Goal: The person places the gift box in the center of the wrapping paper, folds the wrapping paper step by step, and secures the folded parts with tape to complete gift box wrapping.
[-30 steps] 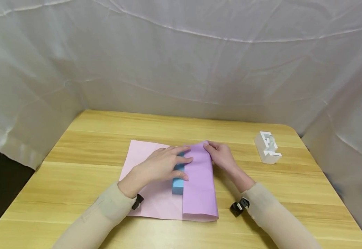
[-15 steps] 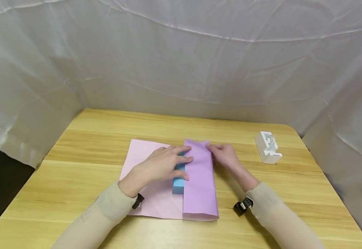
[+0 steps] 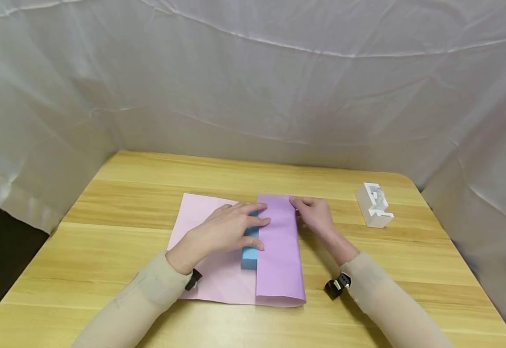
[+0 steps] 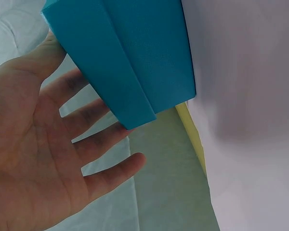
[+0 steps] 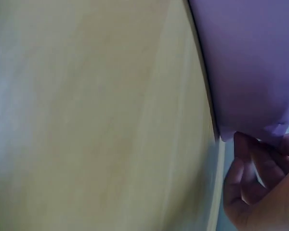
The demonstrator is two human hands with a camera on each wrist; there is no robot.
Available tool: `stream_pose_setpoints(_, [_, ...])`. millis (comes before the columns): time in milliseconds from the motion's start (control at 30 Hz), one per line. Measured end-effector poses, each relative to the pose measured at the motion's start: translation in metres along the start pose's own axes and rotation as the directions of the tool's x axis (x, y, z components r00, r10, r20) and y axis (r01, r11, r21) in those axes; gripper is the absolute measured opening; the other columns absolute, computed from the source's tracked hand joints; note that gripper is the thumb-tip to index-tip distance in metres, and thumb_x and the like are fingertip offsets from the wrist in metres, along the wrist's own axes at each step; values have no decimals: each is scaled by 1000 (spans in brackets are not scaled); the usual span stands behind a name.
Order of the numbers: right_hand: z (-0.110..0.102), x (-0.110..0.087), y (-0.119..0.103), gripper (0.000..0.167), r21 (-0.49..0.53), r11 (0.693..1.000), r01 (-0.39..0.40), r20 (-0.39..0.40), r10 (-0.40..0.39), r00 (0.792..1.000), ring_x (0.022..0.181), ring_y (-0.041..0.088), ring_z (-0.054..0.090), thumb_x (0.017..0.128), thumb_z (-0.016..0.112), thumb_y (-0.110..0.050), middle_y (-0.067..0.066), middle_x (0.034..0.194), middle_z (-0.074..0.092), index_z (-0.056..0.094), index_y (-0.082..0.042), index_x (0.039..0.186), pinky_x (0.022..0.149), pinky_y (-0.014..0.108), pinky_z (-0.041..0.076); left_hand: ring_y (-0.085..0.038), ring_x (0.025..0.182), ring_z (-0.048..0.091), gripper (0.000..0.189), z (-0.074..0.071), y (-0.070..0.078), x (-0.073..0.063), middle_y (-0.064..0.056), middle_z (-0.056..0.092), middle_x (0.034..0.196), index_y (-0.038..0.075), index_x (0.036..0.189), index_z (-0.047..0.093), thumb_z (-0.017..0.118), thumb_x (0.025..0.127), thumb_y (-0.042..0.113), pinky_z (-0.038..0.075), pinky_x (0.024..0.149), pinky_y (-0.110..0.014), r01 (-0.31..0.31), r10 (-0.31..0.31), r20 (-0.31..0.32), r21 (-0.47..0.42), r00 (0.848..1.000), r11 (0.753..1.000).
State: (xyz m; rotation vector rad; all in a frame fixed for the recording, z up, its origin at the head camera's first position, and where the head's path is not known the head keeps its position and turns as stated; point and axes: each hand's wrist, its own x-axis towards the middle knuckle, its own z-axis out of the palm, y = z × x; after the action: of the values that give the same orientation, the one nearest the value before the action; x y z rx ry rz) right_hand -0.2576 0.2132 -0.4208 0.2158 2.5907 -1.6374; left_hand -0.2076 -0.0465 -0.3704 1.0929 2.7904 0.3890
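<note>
A sheet of wrapping paper [image 3: 211, 290], pale pink inside and purple outside, lies on the table with its right part folded over a blue box [image 3: 249, 259]. Most of the box is hidden under the purple flap and my left hand [image 3: 224, 229]. That hand lies over the box with fingers spread, fingertips on the flap's edge. In the left wrist view the blue box [image 4: 120, 62] shows its end with an overlapping seam. My right hand [image 3: 317, 215] pinches the far right corner of the fold between thumb and fingers; the right wrist view shows the purple paper [image 5: 255, 62] in its fingertips.
A white tape dispenser [image 3: 372, 208] stands at the right rear of the wooden table [image 3: 118, 217]. Grey-white cloth [image 3: 253, 87] hangs behind the table and along its sides. Black wrist cameras [image 3: 335, 286] sit under both wrists.
The flap's far edge has straightened and its far left corner now shows flat. My right hand has shifted slightly right along the corner; the left hand has stayed in place.
</note>
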Motion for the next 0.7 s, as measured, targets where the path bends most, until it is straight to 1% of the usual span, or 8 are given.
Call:
stream_pose_setpoints(67, [-1,0,0,40,1,1000,8,6,-8,1000,75,13,70,101,67,-37,16,101,78,77,-4,120,63,30,56,-31,150,39,70,0,1,1,0,36,167,28,149,58,70,89,62,36,117,-60,4,-4,1,-2,1000,1000])
stream_pose_setpoints(167, [-6,-2,1,44,-24,999,22,28,-21,999,84,16,72,102,65,-41,17,107,77,77,-3,120,70,28,57,-31,150,39,71,1,1,1,0,36,167,28,149,58,70,89,62,36,116,-59,4,-3,2,-5,1000,1000])
stream_pose_setpoints(267, [-12,-10,3,50,-44,999,8,81,-4,997,88,20,74,102,64,-44,19,111,76,75,2,119,75,29,58,-31,150,38,72,2,2,1,0,36,167,28,150,57,69,89,62,37,116,-58,0,0,9,-3,1000,1000])
stream_pose_setpoints(367, [-15,-18,3,52,-44,999,-23,131,29,991,81,23,75,100,67,-45,20,107,77,75,4,117,71,34,61,-31,150,39,72,3,3,1,-1,36,167,27,150,57,69,88,62,39,114,-58,-5,5,8,2,1000,1000])
stream_pose_setpoints(400, [-15,-20,4,52,-43,999,-30,140,36,990,79,22,75,100,68,-44,20,105,77,75,4,117,71,35,61,-31,150,39,72,3,4,1,-1,37,167,27,150,58,70,88,62,40,114,-58,-4,3,6,5,1000,1000])
stream_pose_setpoints(533, [-14,-22,5,47,-19,999,-51,120,53,991,76,16,73,99,69,-41,18,100,78,77,2,115,71,33,60,-29,148,42,70,2,5,0,-3,40,165,26,147,60,71,87,61,45,110,-56,-11,11,-15,16,1000,1000])
stream_pose_setpoints(700, [-12,-21,7,44,22,998,-67,90,65,994,78,13,74,100,68,-38,19,104,77,76,3,116,73,31,60,-26,147,44,70,1,4,2,-2,42,164,27,147,61,71,87,62,47,107,-54,-15,15,-21,25,1000,1000])
